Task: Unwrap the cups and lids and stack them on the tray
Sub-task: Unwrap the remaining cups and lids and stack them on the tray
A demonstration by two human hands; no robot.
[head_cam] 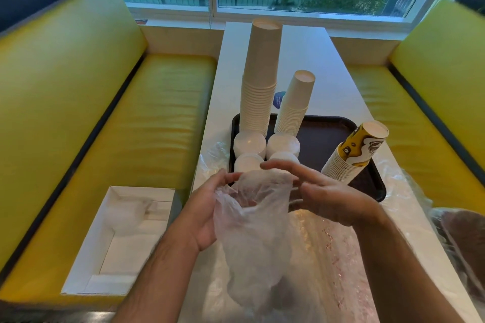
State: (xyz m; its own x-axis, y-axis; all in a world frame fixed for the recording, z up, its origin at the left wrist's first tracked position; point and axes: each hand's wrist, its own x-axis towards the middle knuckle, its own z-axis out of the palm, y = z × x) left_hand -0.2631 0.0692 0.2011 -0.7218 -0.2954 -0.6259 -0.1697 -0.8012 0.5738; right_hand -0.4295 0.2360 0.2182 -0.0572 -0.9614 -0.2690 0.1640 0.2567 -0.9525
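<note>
No text can be read. A round blue sticker (279, 100) on the desk (328, 81) carries small white writing, too blurred to read. The patterned cups (357, 149) show no letters.

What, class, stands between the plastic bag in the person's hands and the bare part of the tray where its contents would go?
Nothing visible blocks it. The plastic bag, gripped by the left hand with the right hand open beside it, sits just before the tray. Lid stacks fill the tray's left; its middle is bare.

White table (336, 78), dark tray (328, 139) just beyond the hands, clear plastic wrap (328, 257) under and beside them
</note>
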